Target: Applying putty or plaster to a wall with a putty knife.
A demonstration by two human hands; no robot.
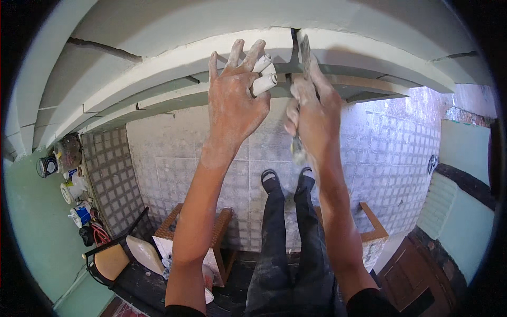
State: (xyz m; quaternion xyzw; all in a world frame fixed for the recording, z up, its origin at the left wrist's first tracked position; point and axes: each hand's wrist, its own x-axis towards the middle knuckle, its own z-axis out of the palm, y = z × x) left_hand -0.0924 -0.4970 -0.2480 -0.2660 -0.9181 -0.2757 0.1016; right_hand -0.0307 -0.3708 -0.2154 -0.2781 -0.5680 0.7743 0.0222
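Note:
My left hand (236,95) is raised to the white stepped ceiling trim (179,55), its outer fingers stretched out against it. White tube-like rolls (264,83) are held on its thumb side; what they are exactly I cannot make out. In my right hand (317,100), the fingers are closed round a putty knife (305,53). Its blade is seen nearly edge-on, close to a dark gap (294,39) in the trim. The handle's lower end shows blurred below the fist. Pale dust coats both hands.
Far below lies a dusty tiled floor (206,137), with my sandalled feet above it. Wood-edged furniture (222,227) stands at either side of my legs. At left are chairs (111,261) and a shelf of containers (79,214); a brown door (406,269) is lower right.

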